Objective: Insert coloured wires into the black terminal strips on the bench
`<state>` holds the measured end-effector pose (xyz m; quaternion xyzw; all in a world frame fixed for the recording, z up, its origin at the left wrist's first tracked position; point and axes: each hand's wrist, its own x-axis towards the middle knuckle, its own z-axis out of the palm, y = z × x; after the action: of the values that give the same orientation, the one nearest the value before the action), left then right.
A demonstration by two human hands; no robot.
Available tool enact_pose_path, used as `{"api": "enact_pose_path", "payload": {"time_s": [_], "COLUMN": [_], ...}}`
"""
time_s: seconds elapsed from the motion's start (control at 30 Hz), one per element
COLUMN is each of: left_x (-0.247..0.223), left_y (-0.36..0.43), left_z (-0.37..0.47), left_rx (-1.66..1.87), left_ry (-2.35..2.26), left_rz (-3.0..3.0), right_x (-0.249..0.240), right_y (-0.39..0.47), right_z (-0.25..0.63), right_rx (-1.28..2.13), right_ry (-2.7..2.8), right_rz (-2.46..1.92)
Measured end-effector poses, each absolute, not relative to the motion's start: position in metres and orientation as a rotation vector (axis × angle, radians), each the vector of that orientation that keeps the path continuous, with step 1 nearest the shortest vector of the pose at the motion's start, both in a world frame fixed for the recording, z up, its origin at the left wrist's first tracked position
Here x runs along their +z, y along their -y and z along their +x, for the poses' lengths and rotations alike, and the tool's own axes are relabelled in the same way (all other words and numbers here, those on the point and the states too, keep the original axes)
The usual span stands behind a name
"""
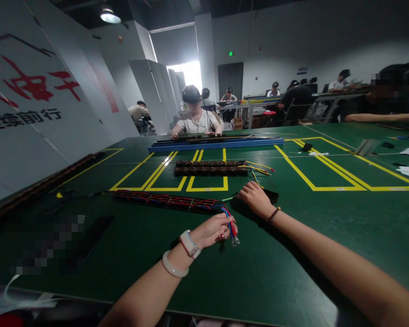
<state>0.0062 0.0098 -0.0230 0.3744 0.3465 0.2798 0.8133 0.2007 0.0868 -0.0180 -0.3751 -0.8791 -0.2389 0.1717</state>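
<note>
The left hand (215, 230) extends forward from the lower edge, wrist turned so that the palm faces inward. Its fingers curl around a bundle of flexible red and blue insulated cables (231, 225); the bare metal ring lugs (236, 241) project below the grip. The right hand (257, 199) reaches in from the right, back of the hand upward, fingertips drawn together on the end of a thin green insulated lead (228, 198).

Both conductors leave the right end of a long, narrow black assembly (163, 200) with red and blue wires along its length. This assembly lies flat on the smooth green tabletop (276, 277), left of the right hand and beyond the left.

A long, straight blue rail (218, 147) spans the far side. Slender dark strips (211, 137) lie along it; whether they rest inside or behind cannot be determined. Between rail and assembly lie shorter dark ribbed blocks (209, 169), with thin yellow leads (258, 166) at their right end. Flat yellow lines (295, 168) form rectangles on the tabletop.
</note>
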Motion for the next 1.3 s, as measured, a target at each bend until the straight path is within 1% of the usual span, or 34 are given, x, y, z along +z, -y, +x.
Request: {"api": "enact_pose_path", "payload": {"time_s": [0.17,0.37,0.5,0.6,0.67,0.8,0.87,0.97,1.1,1.2,1.3], "left_x": [-0.022,-0.025,-0.030,-0.033,-0.033,-0.031,-0.031,-0.030,-0.027,-0.027,-0.029], "left_y": [-0.009,-0.009,-0.011,-0.010,-0.009,-0.006,-0.006,-0.006,-0.005,-0.006,-0.008], "left_z": [0.008,0.008,0.009,0.011,0.012,0.015,0.016,0.016,0.016,0.015,0.011], "left_rx": [0.615,0.641,0.684,0.712,0.742,0.737,0.723,0.726,0.711,0.684,0.668], "left_ry": [-0.764,-0.743,-0.712,-0.705,-0.732,-0.797,-0.816,-0.832,-0.824,-0.808,-0.813], "left_rz": [0.761,0.724,0.717,0.748,0.789,0.843,0.849,0.860,0.877,0.880,0.851], "right_x": [-0.023,-0.021,-0.019,-0.019,-0.019,-0.011,-0.003,0.010,0.015,0.012,0.006], "right_y": [-0.081,-0.062,-0.058,-0.056,-0.055,-0.054,-0.056,-0.061,-0.063,-0.060,-0.056], "right_z": [0.209,0.216,0.213,0.210,0.205,0.185,0.167,0.135,0.102,0.104,0.130], "right_rx": [-0.612,-0.551,-0.524,-0.461,-0.372,-0.133,-0.082,-0.119,-0.221,-0.237,-0.253], "right_ry": [2.488,2.639,2.678,2.645,2.586,2.438,2.391,2.425,2.515,2.508,2.481], "right_rz": [-0.888,-0.312,-0.158,-0.192,-0.293,-0.654,-0.822,-0.946,-0.946,-0.930,-0.877]}}
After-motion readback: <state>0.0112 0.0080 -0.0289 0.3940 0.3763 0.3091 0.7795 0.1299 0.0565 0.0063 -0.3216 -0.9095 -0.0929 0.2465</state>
